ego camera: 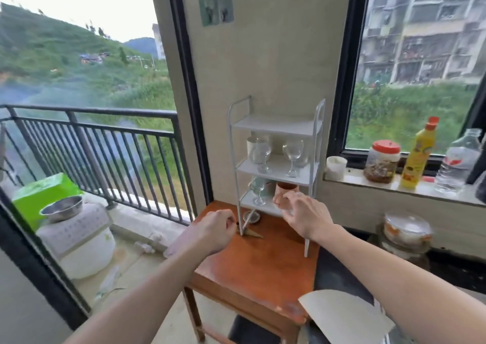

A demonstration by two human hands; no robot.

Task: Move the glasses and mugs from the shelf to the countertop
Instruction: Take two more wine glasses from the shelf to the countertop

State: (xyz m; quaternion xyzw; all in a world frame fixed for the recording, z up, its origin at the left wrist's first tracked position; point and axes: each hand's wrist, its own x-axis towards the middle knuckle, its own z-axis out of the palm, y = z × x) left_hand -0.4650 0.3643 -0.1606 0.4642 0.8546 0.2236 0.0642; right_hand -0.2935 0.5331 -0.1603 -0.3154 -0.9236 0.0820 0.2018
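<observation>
A white three-tier shelf (276, 126) stands on a small wooden table (252, 272). Its top tier is bare. On the middle tier are two clear stemmed glasses (261, 154) (292, 154) with a white mug (251, 143) behind the left one. The lowest tier holds another stemmed glass (258, 189), a pale green mug (268, 187) and a pink mug (285, 188). My right hand (302, 216) is blurred, fingers apart, its fingertips just in front of the pink mug. My left hand (217, 228) is loosely curled by the shelf's left front leg.
A small metal dish (251, 217) lies under the shelf. A dark countertop (342, 275) adjoins the table on the right, with a white sheet (344, 317) on it. The window sill carries a white cup (336, 167), jar (382, 162) and bottles (418, 156). Stacked pots (406, 234) stand below.
</observation>
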